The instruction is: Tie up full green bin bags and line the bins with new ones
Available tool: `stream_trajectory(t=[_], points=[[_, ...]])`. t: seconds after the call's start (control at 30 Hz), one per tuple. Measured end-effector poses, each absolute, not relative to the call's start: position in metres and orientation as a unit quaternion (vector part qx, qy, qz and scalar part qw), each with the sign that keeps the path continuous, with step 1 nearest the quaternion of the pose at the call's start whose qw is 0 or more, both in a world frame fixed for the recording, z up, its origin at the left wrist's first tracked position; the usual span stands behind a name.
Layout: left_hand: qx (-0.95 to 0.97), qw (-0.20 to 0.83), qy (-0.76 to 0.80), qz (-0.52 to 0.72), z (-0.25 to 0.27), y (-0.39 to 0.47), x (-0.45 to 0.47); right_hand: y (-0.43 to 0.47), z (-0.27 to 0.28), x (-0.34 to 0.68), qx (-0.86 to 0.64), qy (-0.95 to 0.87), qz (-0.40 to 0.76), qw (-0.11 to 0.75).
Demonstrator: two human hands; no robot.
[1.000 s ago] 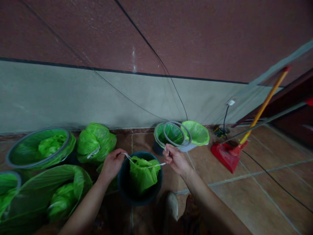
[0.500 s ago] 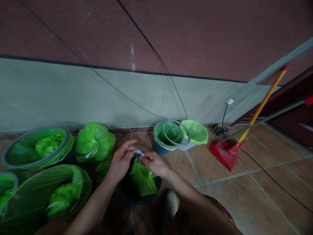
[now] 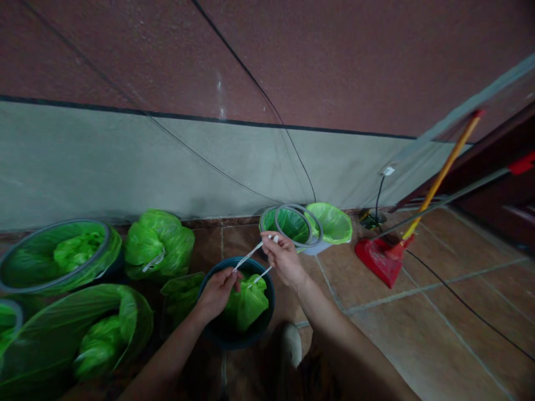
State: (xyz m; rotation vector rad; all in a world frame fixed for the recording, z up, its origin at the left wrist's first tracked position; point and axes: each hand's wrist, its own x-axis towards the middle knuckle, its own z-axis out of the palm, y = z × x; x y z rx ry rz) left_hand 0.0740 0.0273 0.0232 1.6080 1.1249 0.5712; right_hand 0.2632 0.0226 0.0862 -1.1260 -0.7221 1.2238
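A green plastic bag sits gathered inside a dark blue bin on the floor before me. From its neck comes a white drawstring, stretched above the bin. My right hand is closed around the raised loop of this drawstring, up and to the right of the bag. Lower down, my left hand pinches the string close to the bag's neck, over the bin's left rim. The bag's underside is hidden in the bin.
Several green-lined bins stand at left, beside a tied green bag. Two loose grey rings rest on a bin by the wall, next to another lined bin. A red dustpan and black cables are at right.
My right hand has moved up and right, drawing the white drawstring out into a long loop. My left hand has dropped lower and now pinches the string near the bag.
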Motion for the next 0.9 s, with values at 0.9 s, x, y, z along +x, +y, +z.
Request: stream_trajectory(t=[0.9], points=[[0.603, 0.620, 0.461, 0.200, 0.013, 0.030, 0.085, 0.006, 0.043, 0.250, -0.638, -0.486, 0.526, 0.284]])
